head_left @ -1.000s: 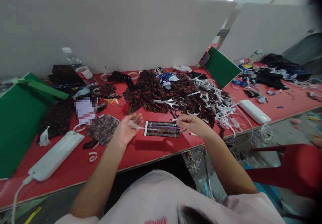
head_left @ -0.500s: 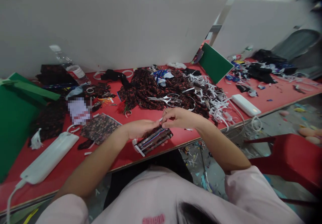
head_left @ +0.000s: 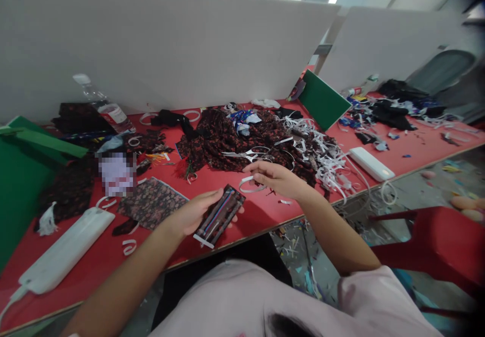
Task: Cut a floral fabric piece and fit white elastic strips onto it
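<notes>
My left hand (head_left: 191, 215) holds a narrow dark floral fabric piece (head_left: 220, 214) with a white end edge and coloured stripes, lifted a little above the red table (head_left: 235, 221) near its front edge. My right hand (head_left: 278, 178) is to the right of it, fingers pinched on a white elastic loop (head_left: 250, 184) that hangs down to the table. Just beyond my right hand, a pair of scissors (head_left: 248, 153) lies on a heap of dark floral fabric (head_left: 223, 137).
White strip scraps (head_left: 326, 157) pile up right of the fabric heap. Two white power banks (head_left: 62, 251) (head_left: 371, 163) lie on the table with cables. A floral fabric piece (head_left: 151, 203), a water bottle (head_left: 102, 105), green boards (head_left: 322, 105) and a red chair (head_left: 443, 246) are around.
My hands, joined over the fabric piece half a second ago, have parted. The left hand keeps the piece, turned more upright; the right hand has drawn away to the right with the white loop.
</notes>
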A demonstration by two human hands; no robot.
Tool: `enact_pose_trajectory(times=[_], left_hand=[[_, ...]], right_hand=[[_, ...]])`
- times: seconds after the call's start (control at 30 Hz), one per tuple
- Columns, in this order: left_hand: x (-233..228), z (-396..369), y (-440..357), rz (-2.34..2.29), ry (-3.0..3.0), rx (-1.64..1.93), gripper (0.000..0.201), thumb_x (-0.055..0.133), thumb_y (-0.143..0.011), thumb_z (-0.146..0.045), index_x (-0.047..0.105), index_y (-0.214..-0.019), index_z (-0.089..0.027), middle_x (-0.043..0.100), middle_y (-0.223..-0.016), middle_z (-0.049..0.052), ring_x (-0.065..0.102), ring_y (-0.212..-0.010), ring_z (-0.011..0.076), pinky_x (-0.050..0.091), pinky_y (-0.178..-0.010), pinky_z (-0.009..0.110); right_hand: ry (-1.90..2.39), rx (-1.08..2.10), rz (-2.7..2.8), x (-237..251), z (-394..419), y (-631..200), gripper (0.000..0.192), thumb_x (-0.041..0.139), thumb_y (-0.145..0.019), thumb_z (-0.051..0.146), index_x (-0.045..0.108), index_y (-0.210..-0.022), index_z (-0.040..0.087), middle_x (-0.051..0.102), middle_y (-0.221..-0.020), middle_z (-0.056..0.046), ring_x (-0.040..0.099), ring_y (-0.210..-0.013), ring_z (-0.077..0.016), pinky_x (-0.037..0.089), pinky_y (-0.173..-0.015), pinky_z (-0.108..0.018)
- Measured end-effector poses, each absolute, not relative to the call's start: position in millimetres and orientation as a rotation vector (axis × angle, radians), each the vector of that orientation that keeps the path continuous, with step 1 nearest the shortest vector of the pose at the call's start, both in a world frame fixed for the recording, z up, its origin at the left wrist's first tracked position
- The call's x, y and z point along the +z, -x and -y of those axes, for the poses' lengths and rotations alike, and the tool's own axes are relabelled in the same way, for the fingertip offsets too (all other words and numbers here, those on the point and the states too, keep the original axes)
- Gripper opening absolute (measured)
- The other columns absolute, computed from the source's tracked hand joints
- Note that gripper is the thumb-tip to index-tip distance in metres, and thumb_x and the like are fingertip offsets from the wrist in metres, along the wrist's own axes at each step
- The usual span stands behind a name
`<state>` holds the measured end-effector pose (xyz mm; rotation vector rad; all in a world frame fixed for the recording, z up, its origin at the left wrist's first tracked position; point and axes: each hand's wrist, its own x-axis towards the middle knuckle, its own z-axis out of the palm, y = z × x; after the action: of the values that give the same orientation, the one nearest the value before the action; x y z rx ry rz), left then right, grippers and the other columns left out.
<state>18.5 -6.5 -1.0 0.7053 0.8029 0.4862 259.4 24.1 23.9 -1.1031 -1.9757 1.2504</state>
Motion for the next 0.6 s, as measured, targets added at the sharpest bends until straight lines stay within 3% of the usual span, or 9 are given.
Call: enact_pose_trajectory(times=[0.1,0.27,0.4,0.6], left_hand=[[-3.8,8.8,-17.4,-0.894,-0.635,0.657,0.037,0.050,-0.083,-0.041,0.063,-0.104,-0.014,0.070,-0.094,0.017,0.068,-0.071,0.0244,0.054,-0.058,0.034],[-3.7,13.0,-26.6,-0.928,-0.565,0.887,0.032,0.049,-0.084,-0.035,0.063,-0.103,-0.013,0.071,-0.089,0.013,0.068,-0.074,0.0214,0.055,-0.068,0.033],[-3.9,17.7,-36.3,-0.973,-0.448,0.917,0.037,0.042,-0.086,-0.036,0.063,-0.102,-0.011,0.071,-0.083,0.012,0.068,-0.069,0.0205,0.055,-0.065,0.033],[-22.3,20.8,-49.8,-1.135,-0.554,1.033,0.042,0.038,-0.084,-0.043,0.065,-0.094,-0.012,0.071,-0.081,0.009,0.066,-0.074,0.0197,0.052,-0.063,0.028]], right_hand=[[1.144,1.228,1.897,17.4,-20.7,-260.2,0.033,0.050,-0.085,0.033,0.057,-0.113,0.017,0.063,-0.092,-0.005,0.057,-0.080,-0.0131,0.046,-0.067,-0.025],[1.194,1.212,1.847,9.6,-14.8,-253.6,0.024,0.054,-0.081,0.034,0.064,-0.094,0.016,0.063,-0.079,-0.002,0.053,-0.067,-0.0104,0.041,-0.057,-0.021],[1.205,1.095,1.783,4.5,-13.1,-248.4,0.015,0.053,-0.080,0.027,0.063,-0.083,0.016,0.059,-0.071,0.000,0.048,-0.058,-0.0087,0.038,-0.055,-0.021],[1.239,0.703,1.969,10.7,-11.2,-245.6,0.010,0.057,-0.080,0.023,0.065,-0.079,0.018,0.060,-0.085,-0.005,0.053,-0.075,-0.0130,0.040,-0.061,-0.023]])
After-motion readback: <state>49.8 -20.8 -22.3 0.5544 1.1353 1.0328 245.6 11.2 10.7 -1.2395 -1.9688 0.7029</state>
